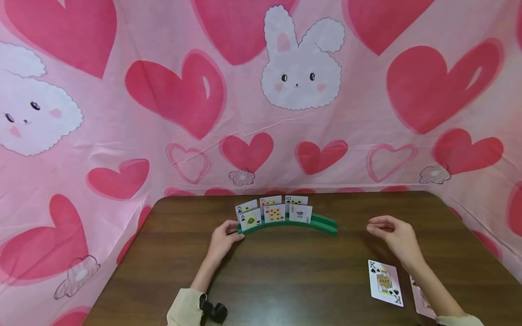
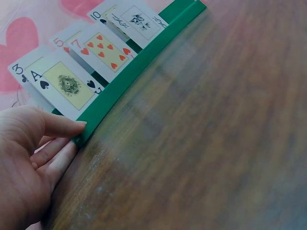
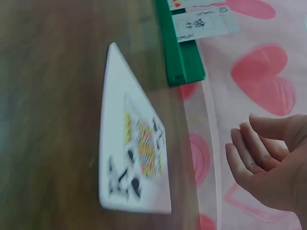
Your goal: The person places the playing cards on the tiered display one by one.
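Observation:
My left hand (image 1: 223, 240) grips the left end of a curved green card holder (image 1: 326, 225), thumb on its front edge, as the left wrist view shows. In the holder stand two rows of playing cards. The front row has the ace of spades (image 2: 67, 86), the seven of hearts (image 2: 104, 52) and a joker (image 1: 300, 213). Behind them a three (image 1: 247, 207), a five (image 1: 271, 200) and a ten (image 1: 297, 199) are partly covered. My right hand (image 1: 396, 237) hovers right of the holder, fingers loosely bent, holding nothing. Nearer me, a king of spades (image 1: 385, 283) lies face up.
Another card (image 1: 422, 299) lies partly hidden under the right forearm. The brown wooden table (image 1: 293, 276) meets a pink cloth (image 1: 318, 131) with hearts and rabbits at its back and sides. A black strap (image 1: 213, 309) sits at the left sleeve.

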`<state>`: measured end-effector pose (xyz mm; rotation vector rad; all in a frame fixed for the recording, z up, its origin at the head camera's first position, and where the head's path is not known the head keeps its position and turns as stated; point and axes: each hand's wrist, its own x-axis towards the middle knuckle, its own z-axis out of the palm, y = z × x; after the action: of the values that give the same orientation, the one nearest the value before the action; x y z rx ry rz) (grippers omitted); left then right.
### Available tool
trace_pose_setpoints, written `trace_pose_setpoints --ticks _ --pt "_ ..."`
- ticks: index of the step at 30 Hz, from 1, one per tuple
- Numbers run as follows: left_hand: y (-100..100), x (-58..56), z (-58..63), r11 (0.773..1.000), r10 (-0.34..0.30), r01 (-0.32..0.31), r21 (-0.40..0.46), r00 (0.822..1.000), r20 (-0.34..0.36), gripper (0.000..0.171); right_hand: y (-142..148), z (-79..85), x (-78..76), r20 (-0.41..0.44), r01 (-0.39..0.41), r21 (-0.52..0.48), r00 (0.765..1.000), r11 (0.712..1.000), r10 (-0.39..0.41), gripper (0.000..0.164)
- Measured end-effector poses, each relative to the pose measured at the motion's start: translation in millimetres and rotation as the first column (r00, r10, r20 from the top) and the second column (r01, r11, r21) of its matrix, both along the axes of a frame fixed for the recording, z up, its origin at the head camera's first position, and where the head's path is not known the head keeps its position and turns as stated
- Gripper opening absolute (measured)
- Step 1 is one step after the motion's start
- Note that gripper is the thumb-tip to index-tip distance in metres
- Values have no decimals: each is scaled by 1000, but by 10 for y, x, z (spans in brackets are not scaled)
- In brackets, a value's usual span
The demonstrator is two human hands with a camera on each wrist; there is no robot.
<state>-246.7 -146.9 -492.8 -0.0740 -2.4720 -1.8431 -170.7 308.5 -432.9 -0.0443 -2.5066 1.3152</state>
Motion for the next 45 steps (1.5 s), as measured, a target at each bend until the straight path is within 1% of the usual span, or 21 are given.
trace_pose_setpoints --ticks 6,10,13,16,18,20,22,24,27,30,35,39,42,45 --pt "-9 -19 4 1000 -5 5 7 1000 -7 31 107 -61 98 60 -81 116 995 990 74 27" --pt "5 -6 8 1000 -7 7 6 1000 -3 31 179 -117 140 95 -101 138 992 985 89 28" --pt "11 2 5 1000 -4 4 7 1000 4 31 222 -146 164 132 -116 132 986 985 98 30" --pt "1 -7 -7 1000 -1 1 0 1000 1 31 261 -178 174 168 -154 153 978 976 127 36" --pt "-5 -14 -16 1000 -1 1 -8 1000 -1 30 277 -204 180 196 -199 188 967 962 162 43" --pt "-13 -17 -21 1000 -1 1 -17 1000 -6 30 285 -234 179 215 -245 239 957 940 195 50" --pt "-16 -17 -21 1000 -1 1 -23 1000 -9 30 283 -266 174 221 -279 291 950 915 219 56" --pt "-20 -15 -19 1000 -1 0 -27 1000 -12 31 269 -290 163 214 -293 329 949 898 231 58" --pt "-20 -14 -17 1000 0 0 -31 1000 -12 31 245 -308 135 187 -271 371 959 888 215 55" --pt "-21 -17 -18 999 1 -2 -37 1000 -13 31 236 -310 99 170 -263 391 962 882 211 47" --pt "-17 -15 -22 1000 3 -3 -31 1000 -13 31 245 -297 42 184 -265 394 961 880 207 34" --pt "-11 -12 -15 1000 0 0 -28 1000 -15 31 247 -291 15 203 -259 383 960 887 192 27" --pt "-11 -14 -15 1000 -2 2 -24 1000 -18 31 239 -299 6 202 -250 385 962 889 183 21" --pt "-16 -12 -22 1000 -1 1 -21 1000 -18 31 234 -306 -8 202 -250 396 962 884 181 17"
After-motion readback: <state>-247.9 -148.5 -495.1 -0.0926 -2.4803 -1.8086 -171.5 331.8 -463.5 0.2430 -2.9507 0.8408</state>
